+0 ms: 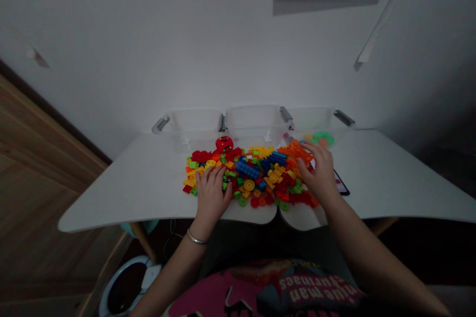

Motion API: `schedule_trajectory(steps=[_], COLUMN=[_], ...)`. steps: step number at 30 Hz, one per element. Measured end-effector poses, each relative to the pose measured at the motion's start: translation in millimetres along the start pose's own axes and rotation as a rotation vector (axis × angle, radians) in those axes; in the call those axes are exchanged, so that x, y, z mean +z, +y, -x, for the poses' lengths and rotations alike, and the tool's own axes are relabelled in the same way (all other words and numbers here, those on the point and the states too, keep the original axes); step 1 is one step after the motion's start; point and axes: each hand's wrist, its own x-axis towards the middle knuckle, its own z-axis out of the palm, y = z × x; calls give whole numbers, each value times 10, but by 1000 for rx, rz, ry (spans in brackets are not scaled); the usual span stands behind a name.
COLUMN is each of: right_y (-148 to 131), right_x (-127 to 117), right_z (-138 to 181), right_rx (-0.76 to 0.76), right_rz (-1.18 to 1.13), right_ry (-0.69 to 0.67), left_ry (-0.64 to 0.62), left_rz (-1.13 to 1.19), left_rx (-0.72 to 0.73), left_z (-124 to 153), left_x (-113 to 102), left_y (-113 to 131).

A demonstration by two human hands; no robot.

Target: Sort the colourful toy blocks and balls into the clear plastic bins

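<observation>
Left hand (211, 193): spread over blocks (247, 170), nothing visibly held.
Right hand (320, 172): parted at orange blocks (292, 150), hold unclear.
Table edge (253, 216), lower centre: sweeping may spill blocks.

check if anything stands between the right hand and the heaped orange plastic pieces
Nothing visible does: the right hand is right at the edge of the heaped orange plastic pieces, thumb and fingers spread.

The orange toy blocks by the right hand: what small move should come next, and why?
Probably gently closing the right hand around the orange toy blocks: its thumb and fingers are spread right beside them, while the left hand is over the block pile's left part.
</observation>
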Motion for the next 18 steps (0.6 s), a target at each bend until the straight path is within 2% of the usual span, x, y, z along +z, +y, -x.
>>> schedule_trajectory(steps=[3,7,11,18], right_y=[-184,-265,-276,-250], right_x=[44,159,232,285], right_z=[363,679,751,740], right_rx=[-78,-176,-234,-196], right_rz=[22,59,69,101], right_ry=[-27,-86,-135,-182], left_ry=[1,10,10,55], left_rz=[-12,-18,-7,13], left_rx=[22,42,40,-34], left_z=[5,3,1,11], left_x=[2,11,-9,-81], left_y=[2,-4,9,41])
